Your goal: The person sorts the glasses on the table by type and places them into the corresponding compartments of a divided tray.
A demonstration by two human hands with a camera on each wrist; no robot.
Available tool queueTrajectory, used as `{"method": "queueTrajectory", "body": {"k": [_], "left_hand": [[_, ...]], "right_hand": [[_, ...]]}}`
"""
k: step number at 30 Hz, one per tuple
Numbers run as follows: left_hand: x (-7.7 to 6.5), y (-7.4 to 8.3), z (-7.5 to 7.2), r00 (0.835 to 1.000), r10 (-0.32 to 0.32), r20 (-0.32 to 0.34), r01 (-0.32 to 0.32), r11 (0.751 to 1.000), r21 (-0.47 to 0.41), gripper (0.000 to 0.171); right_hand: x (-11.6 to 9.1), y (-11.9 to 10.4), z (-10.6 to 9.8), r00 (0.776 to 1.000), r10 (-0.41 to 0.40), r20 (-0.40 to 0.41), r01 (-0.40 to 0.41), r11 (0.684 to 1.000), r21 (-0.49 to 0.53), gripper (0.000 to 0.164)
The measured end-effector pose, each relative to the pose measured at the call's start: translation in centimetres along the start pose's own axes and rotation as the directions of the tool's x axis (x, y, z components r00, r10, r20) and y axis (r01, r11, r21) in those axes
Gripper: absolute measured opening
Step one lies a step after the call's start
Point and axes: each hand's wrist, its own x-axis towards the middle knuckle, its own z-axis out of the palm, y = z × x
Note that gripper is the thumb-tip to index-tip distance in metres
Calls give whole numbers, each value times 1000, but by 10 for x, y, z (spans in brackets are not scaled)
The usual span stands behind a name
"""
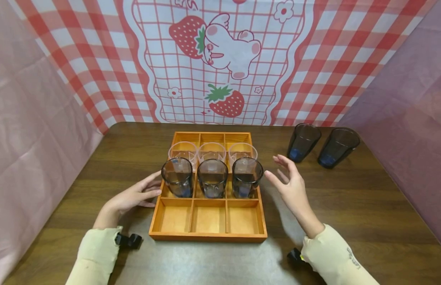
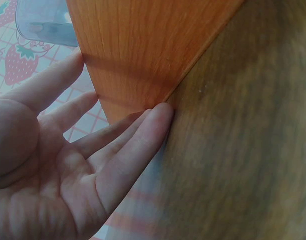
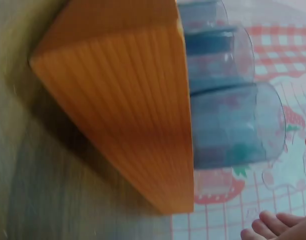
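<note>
A wooden divided tray (image 1: pixel 208 237) lies on the table with rows of square compartments. Three dark tinted glasses, a left one (image 1: pixel 177 178), a middle one (image 1: pixel 212 179) and a right one (image 1: pixel 247 178), stand upright in its middle row. Behind them, clear glasses (image 1: pixel 183 148) fill the far row, partly hidden. My left hand (image 1: pixel 136 194) rests its extended fingertips against the tray's left side (image 2: pixel 128 55). My right hand (image 1: pixel 291 188) hovers just right of the right tinted glass, fingers spread and holding nothing; its fingertips show at the lower right of the right wrist view.
Two more dark tinted glasses, one (image 1: pixel 303 143) beside the other (image 1: pixel 338 147), stand on the table (image 1: pixel 348 209) at the back right. A red-and-white checked cloth (image 1: pixel 110 59) with strawberries hangs behind the table. Pink cloths (image 1: pixel 38 99) hang at both sides.
</note>
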Motion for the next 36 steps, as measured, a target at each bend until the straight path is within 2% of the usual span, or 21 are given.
{"method": "queueTrajectory", "body": {"k": [5, 9, 18, 22, 36], "left_hand": [[-1, 0, -1, 1000, 1, -3, -1, 1000, 1, 73], [-2, 0, -1, 1000, 1, -3, -1, 1000, 2, 72], [-2, -1, -2, 1000, 8, -3, -8, 1000, -1, 72], [-2, -2, -2, 1000, 6, -3, -6, 1000, -6, 72], [-1, -1, -2, 1000, 4, -1, -4, 1000, -11, 73]], "right_hand": [[10, 7, -9, 993, 31, -115, -31, 1000, 7, 57], [18, 13, -13, 978, 54, -201, -49, 998, 32, 59], [31, 28, -18, 916, 121, -381, -113, 993, 42, 70], [38, 34, -20, 888, 145, -435, -135, 989, 53, 74], [67, 47, -26, 812, 152, -564, -151, 987, 48, 78]]}}
